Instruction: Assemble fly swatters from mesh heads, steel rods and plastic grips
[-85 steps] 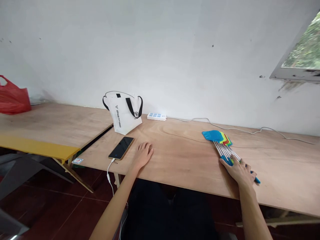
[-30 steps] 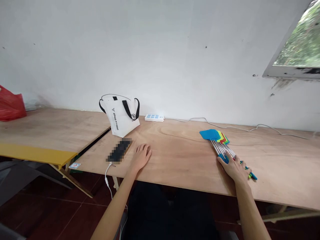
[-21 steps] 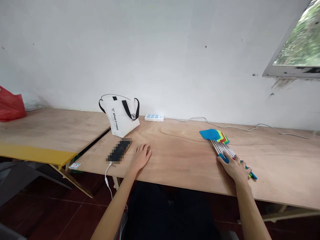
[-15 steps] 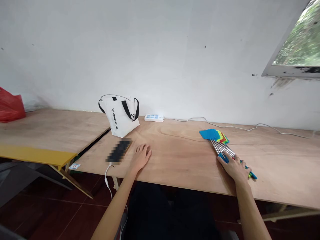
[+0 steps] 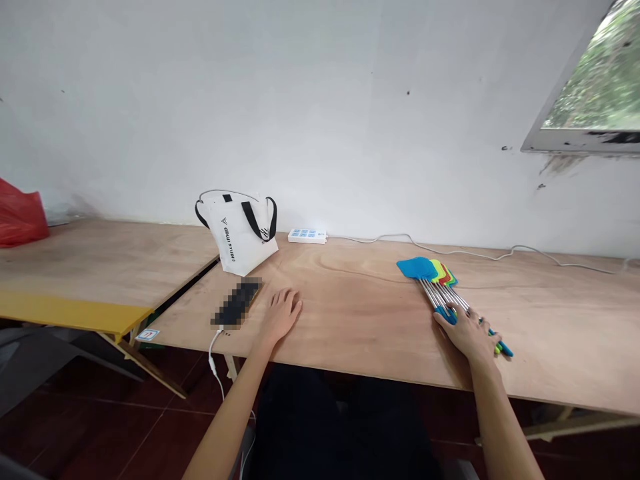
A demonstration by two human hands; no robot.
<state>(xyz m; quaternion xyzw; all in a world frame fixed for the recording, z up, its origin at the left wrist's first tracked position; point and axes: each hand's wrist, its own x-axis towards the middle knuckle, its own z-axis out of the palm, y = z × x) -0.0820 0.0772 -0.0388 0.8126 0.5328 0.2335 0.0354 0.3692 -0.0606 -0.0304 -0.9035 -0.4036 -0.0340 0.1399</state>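
Observation:
My left hand (image 5: 281, 315) lies flat and open on the plywood table (image 5: 360, 300), fingers together, just right of a phone (image 5: 236, 302) with a white cable hanging off the edge. My right hand (image 5: 467, 333) rests palm down over the handles of a fanned bundle of fly swatters (image 5: 434, 277) with metal rods and blue, yellow, red and green heads. Its fingers are spread over the handles, not wrapped round them.
A white tote bag (image 5: 239, 227) with black straps stands behind the phone. A white power strip (image 5: 307, 235) and its cable run along the wall. A second table (image 5: 90, 267) with a red plastic bag (image 5: 17, 215) lies to the left. A window (image 5: 595, 87) is at upper right.
Both hands stay where they were. The view has drifted slightly, so everything sits a little further left and lower in the frame.

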